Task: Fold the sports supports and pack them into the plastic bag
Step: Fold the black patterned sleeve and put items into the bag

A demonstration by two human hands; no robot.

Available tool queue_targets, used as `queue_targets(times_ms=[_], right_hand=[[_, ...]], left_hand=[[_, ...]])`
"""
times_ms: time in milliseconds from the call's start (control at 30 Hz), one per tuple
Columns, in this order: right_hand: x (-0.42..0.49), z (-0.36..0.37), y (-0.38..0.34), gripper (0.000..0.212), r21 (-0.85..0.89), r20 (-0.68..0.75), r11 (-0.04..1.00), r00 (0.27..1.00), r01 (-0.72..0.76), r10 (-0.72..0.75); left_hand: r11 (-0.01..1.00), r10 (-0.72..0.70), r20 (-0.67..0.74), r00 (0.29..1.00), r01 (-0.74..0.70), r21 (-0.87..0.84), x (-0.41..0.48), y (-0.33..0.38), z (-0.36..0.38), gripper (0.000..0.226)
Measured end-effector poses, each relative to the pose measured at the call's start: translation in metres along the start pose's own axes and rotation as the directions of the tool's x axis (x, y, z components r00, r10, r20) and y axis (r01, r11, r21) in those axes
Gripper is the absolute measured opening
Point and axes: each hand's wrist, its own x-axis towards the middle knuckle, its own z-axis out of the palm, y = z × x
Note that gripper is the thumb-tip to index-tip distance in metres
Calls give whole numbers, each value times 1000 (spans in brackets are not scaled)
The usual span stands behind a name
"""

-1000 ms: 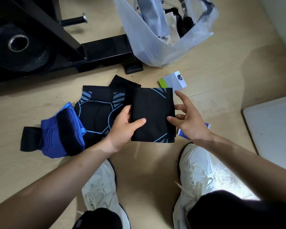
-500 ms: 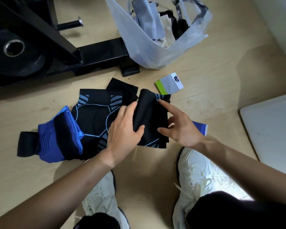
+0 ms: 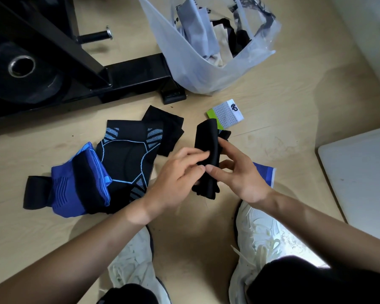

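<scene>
Left hand and right hand both gripped 1 folded black support between them, fingers curled and pinching its 2 sides, above the wooden floor. Plastic bag lay open farther off, beside the black frame, with garments inside. 2 more supports lay on the floor to the left: patterned black support, blue support. White-green wristband lay just past the held one.

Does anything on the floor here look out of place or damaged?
Nothing looks damaged or spilled. The unpacked supports just lie untidily: the blue support overlaps the black patterned support, and a blue band is half hidden under the right hand. The plastic bag slumps open.
</scene>
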Motion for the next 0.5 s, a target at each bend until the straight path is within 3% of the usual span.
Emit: queue_targets(times_ms=[67, 133, 200, 300, 400, 500], right_hand=[[1, -4, 3, 65, 34, -1, 999, 1000, -20, 20], [1, -9, 2, 67, 90, 20, 995, 999, -34, 32], [0, -13, -1, 72, 133, 57, 991, 998, -31, 24], [-3, -17, -10, 77, 169, 121, 985, 993, -19, -2], [-4, -19, -19, 74, 166, 146, 986, 989, 12, -37], [-7, -20, -29, 72, 135, 147, 990, 987, 49, -69]], left_hand=[[995, -25, 42, 999, 29, -95, 0, 0, -3, 33], [1000, 20, -33, 999, -21, -20, 0, -4, -7, 29], [1000, 21, -98, 995, -21, -5, 0, -5, -10, 43], [978, -27, -17, 999, 22, -209, 2, 0, -10, 68], [948, -31, 57, 998, 48, -315, 3, 11, -9, 78], [933, -55, 47, 997, 68, -355, 7, 16, -9, 83]])
